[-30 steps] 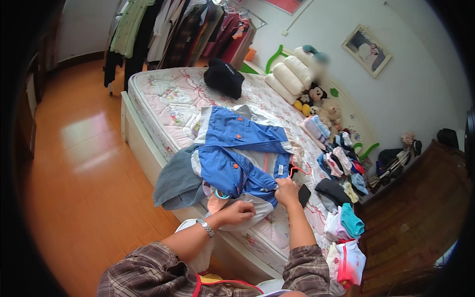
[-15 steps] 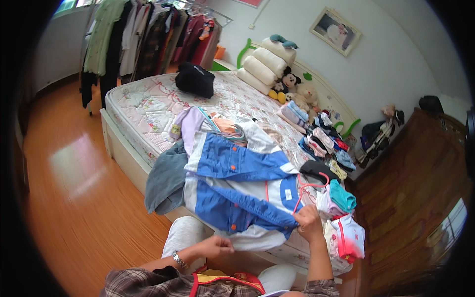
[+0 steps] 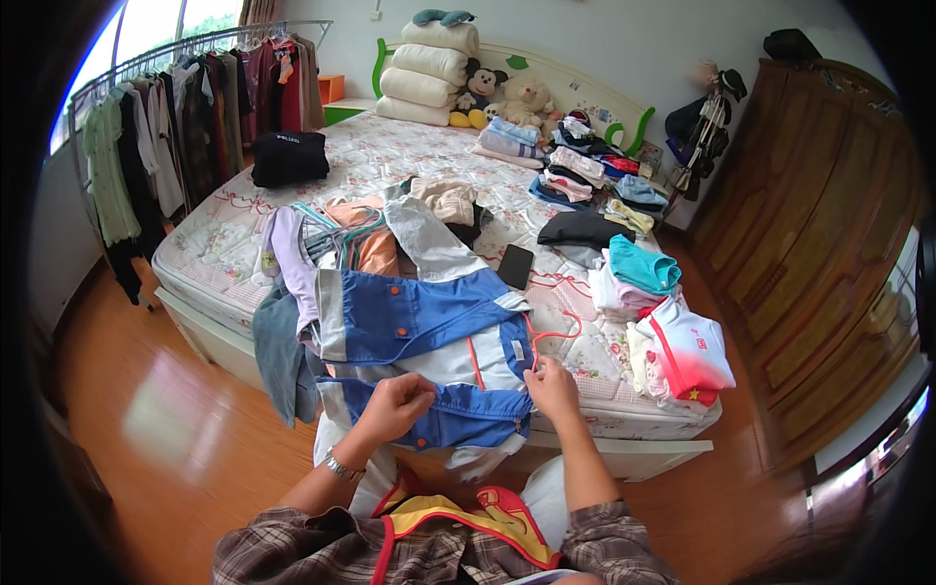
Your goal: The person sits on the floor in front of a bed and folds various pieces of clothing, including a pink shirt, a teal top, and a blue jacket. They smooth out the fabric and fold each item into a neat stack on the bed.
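A blue and white jacket with orange buttons lies open across the bed's near edge, its white sleeve stretched toward the far side. Inside it is a red clothes hanger, whose hook sticks out past the collar onto the mattress. My right hand pinches the jacket's collar corner, close to the hanger's neck. Over the near front panel, my left hand is closed on the panel's edge, though its fingertips are partly hidden. Several loose hangers lie among clothes just beyond the jacket.
Folded clothes are stacked along the bed's right side. A dark phone rests on the mattress. Black folded clothing sits at the left. A full clothes rack stands left, a wooden wardrobe right.
My left hand has moved from beside the jacket up onto its near front panel. My right hand stays at the collar. The view has turned, and the phone now shows.
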Action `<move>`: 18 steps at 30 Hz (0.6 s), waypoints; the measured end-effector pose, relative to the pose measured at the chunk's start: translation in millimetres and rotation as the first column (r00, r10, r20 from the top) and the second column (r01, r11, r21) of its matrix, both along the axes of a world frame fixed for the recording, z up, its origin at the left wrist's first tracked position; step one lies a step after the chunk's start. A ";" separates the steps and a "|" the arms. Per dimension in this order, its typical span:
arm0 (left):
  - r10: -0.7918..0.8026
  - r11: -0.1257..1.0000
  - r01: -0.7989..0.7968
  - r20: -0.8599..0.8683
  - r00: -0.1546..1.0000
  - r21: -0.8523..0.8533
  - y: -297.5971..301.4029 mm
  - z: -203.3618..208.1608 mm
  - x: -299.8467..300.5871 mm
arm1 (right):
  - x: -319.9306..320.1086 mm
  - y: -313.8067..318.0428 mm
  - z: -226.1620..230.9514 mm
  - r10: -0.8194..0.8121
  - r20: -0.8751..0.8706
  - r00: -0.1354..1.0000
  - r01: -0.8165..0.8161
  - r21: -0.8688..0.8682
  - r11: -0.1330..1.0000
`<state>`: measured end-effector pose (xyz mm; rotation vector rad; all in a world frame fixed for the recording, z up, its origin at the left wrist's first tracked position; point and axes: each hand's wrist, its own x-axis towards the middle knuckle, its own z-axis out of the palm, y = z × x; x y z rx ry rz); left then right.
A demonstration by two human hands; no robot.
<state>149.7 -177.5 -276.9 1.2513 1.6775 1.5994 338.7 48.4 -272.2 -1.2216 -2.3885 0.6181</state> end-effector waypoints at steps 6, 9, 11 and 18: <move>-0.063 0.993 0.044 -0.182 0.981 -0.105 8.1 -0.2 6.6 | -37.4 9.0 -20.0 -0.204 -0.096 0.974 0.203 -0.022 0.979; 0.120 0.987 -0.145 -0.308 0.944 -0.062 7.8 3.4 3.3 | -38.9 -14.9 -2.0 -0.113 -0.258 0.960 0.146 0.110 0.983; 0.238 0.963 -0.269 -0.395 0.887 -0.023 10.7 4.1 -6.1 | -29.8 -33.0 4.9 0.099 -0.327 0.940 0.014 0.326 0.945; 0.290 0.911 -0.409 -0.783 0.551 0.050 51.8 51.8 -7.2 | 6.8 -73.0 35.6 0.563 -0.337 0.755 -0.393 0.454 0.799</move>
